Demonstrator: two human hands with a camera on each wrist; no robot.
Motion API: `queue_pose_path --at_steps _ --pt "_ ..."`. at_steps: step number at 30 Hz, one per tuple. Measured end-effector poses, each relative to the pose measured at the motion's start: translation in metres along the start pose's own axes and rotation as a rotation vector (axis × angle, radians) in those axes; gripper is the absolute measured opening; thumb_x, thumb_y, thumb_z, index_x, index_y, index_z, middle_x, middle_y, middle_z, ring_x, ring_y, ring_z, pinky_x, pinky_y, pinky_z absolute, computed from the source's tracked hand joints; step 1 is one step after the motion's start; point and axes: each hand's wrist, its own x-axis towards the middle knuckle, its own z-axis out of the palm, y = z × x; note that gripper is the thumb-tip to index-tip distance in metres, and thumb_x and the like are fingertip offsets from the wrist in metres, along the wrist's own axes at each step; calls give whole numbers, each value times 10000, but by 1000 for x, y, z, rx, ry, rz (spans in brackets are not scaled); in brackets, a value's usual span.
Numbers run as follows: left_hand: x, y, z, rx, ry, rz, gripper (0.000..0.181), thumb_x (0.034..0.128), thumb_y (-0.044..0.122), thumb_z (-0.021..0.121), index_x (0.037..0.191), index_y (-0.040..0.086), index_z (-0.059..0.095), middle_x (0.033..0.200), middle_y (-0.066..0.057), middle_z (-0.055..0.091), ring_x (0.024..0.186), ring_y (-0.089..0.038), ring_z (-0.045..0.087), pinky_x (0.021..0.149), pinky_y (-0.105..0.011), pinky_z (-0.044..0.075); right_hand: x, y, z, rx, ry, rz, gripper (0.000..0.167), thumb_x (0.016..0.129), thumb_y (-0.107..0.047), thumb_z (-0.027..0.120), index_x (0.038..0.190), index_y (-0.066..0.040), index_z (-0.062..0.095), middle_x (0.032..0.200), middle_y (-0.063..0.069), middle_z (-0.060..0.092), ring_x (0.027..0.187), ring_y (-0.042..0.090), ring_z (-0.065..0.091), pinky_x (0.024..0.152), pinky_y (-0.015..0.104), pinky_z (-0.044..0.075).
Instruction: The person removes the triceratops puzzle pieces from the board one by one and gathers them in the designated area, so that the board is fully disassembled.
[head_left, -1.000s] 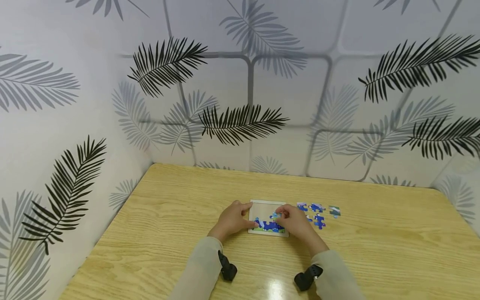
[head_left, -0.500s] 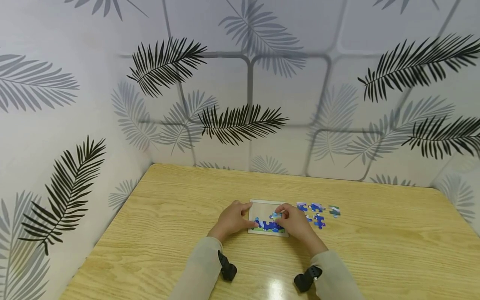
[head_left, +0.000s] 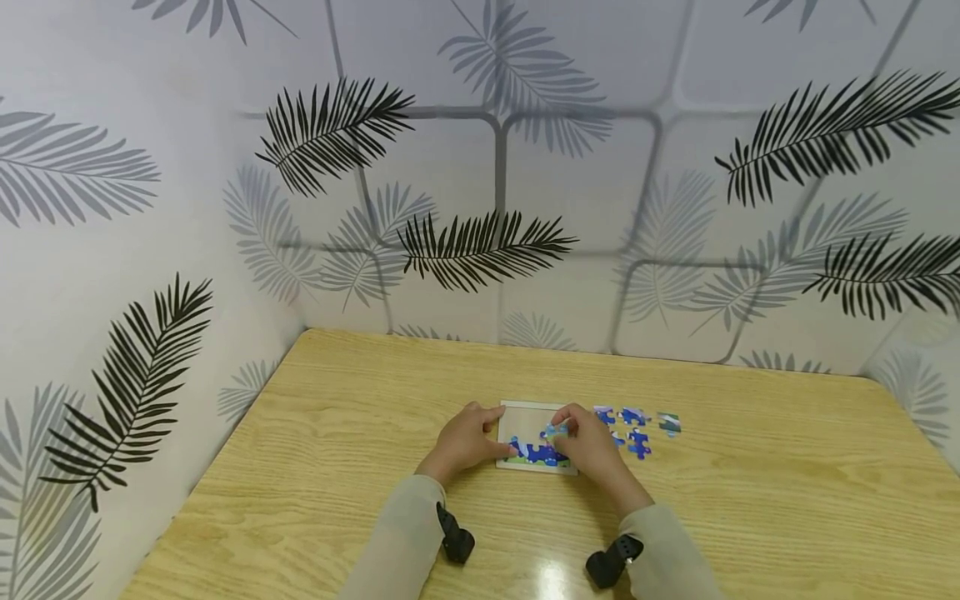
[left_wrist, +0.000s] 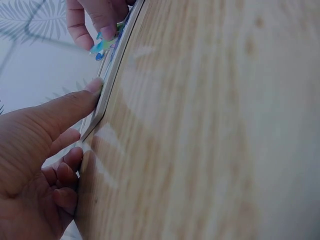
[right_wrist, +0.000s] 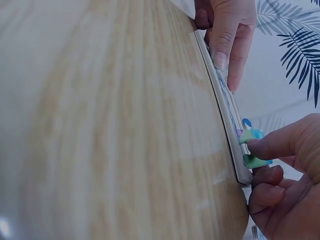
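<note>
A shallow puzzle tray (head_left: 525,419) with a pale rim lies on the table. Joined blue and green pieces (head_left: 536,452) line its near side. My left hand (head_left: 465,437) holds the tray at its left, thumb over the lower pieces and index finger at the far corner. In the left wrist view, that hand's other fingers curl beside the edge. Between thumb and fingers, my right hand (head_left: 590,442) pinches a blue-green puzzle piece (right_wrist: 254,135) over the right part of the tray. The piece appears tilted in the right wrist view. My fingers partly hide it from the head camera.
Several loose puzzle pieces (head_left: 638,442) lie just right of the tray, partly behind my right hand. One greenish piece (head_left: 670,423) sits farther right. The wooden table (head_left: 360,400) meets a leaf-patterned wall (head_left: 450,183) at its back edge.
My right hand shifts very slightly, and the pinched piece changes its angle a little over the tray. My left hand and the loose pieces stay where they were.
</note>
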Motion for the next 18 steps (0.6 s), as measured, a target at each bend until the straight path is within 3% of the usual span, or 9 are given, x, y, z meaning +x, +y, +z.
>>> queue_pose_path --at_steps 11,18 --pt "-1 0 0 -5 3 9 751 747 351 802 1393 129 488 781 -12 357 666 -144 322 609 -278 262 0 6 -8 136 43 53 151 883 -46 619 1029 -79 643 985 121 526 862 257 504 627 310 419" --pt "-2 2 -1 -7 -3 10 753 757 343 795 1400 118 475 786 -17 347 674 -149 318 617 -284 257 1 10 -20 98 49 67 133 905 -79 604 1027 -80 658 1079 164 575 972 294 516 682 333 432"
